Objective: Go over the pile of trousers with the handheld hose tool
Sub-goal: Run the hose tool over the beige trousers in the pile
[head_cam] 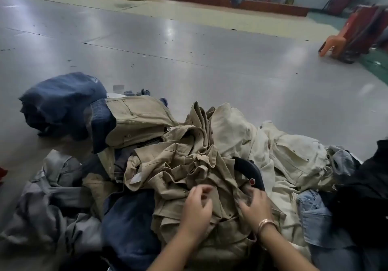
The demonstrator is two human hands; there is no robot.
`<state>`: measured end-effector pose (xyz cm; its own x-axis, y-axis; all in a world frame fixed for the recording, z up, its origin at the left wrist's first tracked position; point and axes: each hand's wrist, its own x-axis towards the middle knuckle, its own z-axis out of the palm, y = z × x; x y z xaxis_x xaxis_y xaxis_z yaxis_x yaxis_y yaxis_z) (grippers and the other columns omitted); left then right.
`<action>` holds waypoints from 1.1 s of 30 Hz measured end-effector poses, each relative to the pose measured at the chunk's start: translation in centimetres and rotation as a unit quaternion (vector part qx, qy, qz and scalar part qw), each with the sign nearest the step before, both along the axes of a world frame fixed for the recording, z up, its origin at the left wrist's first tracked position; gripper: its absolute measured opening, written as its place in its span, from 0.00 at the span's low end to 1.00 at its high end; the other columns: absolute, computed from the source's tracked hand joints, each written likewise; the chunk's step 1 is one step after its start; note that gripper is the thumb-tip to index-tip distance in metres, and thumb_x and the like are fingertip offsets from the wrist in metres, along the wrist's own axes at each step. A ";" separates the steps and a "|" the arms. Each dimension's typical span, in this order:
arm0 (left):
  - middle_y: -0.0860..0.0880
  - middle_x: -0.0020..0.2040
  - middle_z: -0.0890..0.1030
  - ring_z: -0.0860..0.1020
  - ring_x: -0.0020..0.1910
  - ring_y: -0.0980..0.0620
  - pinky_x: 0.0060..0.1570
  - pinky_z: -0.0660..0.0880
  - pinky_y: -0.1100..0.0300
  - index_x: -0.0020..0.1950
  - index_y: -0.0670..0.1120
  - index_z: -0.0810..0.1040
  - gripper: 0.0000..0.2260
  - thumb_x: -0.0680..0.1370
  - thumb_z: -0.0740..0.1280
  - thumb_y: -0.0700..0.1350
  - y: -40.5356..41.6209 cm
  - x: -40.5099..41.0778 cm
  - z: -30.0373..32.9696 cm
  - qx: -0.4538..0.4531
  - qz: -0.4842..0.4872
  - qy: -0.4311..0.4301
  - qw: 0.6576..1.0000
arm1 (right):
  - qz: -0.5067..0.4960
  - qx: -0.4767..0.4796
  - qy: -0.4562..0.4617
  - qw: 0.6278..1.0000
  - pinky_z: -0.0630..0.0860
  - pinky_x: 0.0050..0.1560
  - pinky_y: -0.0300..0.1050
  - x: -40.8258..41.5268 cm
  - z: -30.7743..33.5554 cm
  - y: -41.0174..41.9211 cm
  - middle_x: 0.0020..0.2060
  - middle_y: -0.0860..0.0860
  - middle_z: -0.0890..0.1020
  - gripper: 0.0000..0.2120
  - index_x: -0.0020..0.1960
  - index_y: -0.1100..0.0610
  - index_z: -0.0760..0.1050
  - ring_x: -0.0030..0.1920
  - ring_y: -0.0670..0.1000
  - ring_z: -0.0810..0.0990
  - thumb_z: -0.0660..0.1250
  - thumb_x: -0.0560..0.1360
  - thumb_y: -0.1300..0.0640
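Observation:
A pile of trousers (189,161) in khaki, cream, grey and denim lies on the floor right in front of me. A black handheld tool (252,171) with a red button pokes out of the khaki cloth, partly buried, and no hose shows. My left hand (197,205) hovers over the khaki trousers with fingers loosely curled, blurred by motion. My right hand (255,205), a bracelet on its wrist, lies just below the tool with spread, bent fingers on the cloth. Whether either hand grips fabric is unclear.
A folded stack of denim and khaki trousers (126,121) and a blue denim bundle (60,102) sit at the pile's far left. Shiny grey floor (189,50) stretches beyond. An orange plastic chair (333,46) and red carts stand at the far right.

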<state>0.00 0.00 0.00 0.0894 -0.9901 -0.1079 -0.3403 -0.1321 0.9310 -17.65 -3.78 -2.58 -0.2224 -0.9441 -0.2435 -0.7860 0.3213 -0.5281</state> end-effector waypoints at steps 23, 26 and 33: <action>0.46 0.51 0.70 0.73 0.58 0.41 0.61 0.68 0.56 0.56 0.48 0.77 0.18 0.72 0.64 0.57 -3.8 -1.4 -6.2 0.104 -0.138 -0.191 0.966 | -0.204 -0.041 -0.092 0.974 0.68 0.44 0.49 -6.3 -1.4 -2.9 0.43 0.62 0.79 0.15 0.50 0.63 0.74 0.43 0.57 0.75 0.73 0.72 0.54; 0.44 0.59 0.70 0.66 0.63 0.42 0.67 0.61 0.50 0.62 0.47 0.71 0.27 0.70 0.66 0.61 -1.6 -2.8 -5.3 0.126 -0.295 -0.233 0.918 | -0.241 -0.077 -0.214 0.943 0.76 0.36 0.48 -7.6 2.1 -0.6 0.34 0.59 0.80 0.10 0.49 0.65 0.77 0.34 0.56 0.80 0.73 0.71 0.60; 0.51 0.32 0.78 0.75 0.30 0.58 0.30 0.71 0.68 0.45 0.45 0.78 0.18 0.73 0.55 0.25 -3.0 -1.4 3.3 0.106 -0.016 0.263 0.959 | -0.126 0.009 -0.417 0.900 0.75 0.36 0.49 -5.1 7.2 3.0 0.36 0.60 0.81 0.16 0.54 0.66 0.75 0.33 0.58 0.77 0.71 0.67 0.70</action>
<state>-1.42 -2.99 3.30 -0.0636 -0.9421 -0.3293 0.1609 -0.3353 0.9283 -22.75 -0.77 4.58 -0.1621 -0.8836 -0.4393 -0.0192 0.4479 -0.8939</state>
